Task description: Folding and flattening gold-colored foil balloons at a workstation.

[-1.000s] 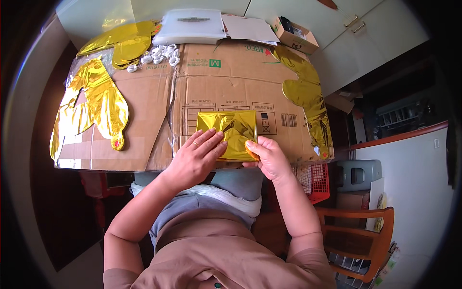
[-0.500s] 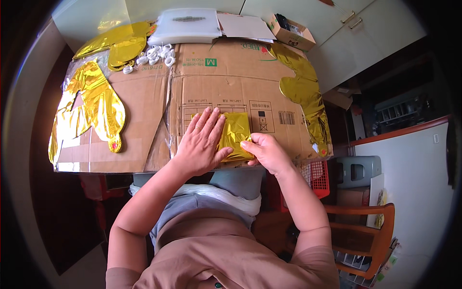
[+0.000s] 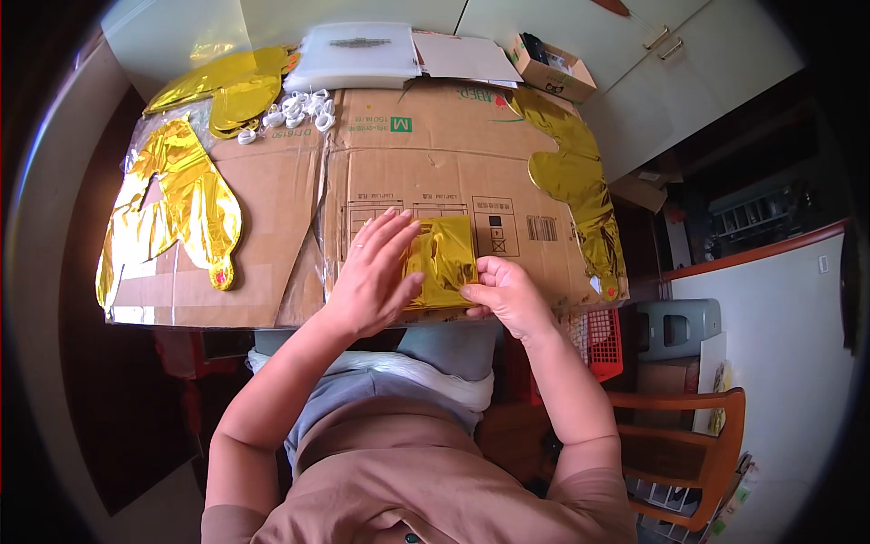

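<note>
Both hands on the folded gold foil balloon (image 3: 441,261), near the worktop's (image 3: 272,195) six o'clock edge.
I see my left hand (image 3: 373,272) pressed flat, fingers spread, over its nine o'clock side; my right hand (image 3: 503,292) pinches its five o'clock corner.

We wear a brown short-sleeved top, its sleeves ending near the shoulders at about five and seven o'clock, so both our forearms are bare down to the wrists. Below the top, toward the middle of the view, a grey-blue garment covers our lap, and a band of white, crinkled material lies across it at roughly six o'clock. Our left hand (image 3: 370,272) carries a thin, pale ring on one finger. Our right hand (image 3: 504,292) is bare, with no ring or watch that we can make out. A small dark mark sits on the top's front at the bottom edge.
</note>
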The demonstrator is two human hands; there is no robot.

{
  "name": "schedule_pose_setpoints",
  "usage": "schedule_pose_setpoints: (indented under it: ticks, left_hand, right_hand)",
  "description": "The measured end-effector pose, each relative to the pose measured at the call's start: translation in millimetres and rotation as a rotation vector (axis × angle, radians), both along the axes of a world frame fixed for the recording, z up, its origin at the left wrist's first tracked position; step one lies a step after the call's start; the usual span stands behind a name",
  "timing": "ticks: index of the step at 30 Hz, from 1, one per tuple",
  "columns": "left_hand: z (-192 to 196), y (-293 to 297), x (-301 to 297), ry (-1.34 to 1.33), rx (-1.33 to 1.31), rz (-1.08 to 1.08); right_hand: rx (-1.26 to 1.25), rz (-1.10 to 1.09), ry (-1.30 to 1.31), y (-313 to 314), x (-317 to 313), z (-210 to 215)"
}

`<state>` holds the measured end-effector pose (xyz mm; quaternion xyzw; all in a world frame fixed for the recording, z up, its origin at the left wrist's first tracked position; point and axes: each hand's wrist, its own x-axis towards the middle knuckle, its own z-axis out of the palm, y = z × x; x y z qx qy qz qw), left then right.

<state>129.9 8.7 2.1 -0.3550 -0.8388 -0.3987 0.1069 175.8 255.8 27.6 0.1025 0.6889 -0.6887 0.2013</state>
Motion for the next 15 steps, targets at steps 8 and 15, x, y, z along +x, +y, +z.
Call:
schedule_pose_setpoints:
  ticks: [8, 15]
  left_hand:
    - [29.6, -27.8, -5.7, 0.127, 0.23, 0.286]
    - [36.7, -20.1, -19.6, 0.493, 0.071, 0.185]
  right_hand:
    - [0.612, -0.126, 0.968, -14.2, 4.5, -3.0]
    - [0.64, -0.134, 1.097, -11.0, -16.9, -7.9]
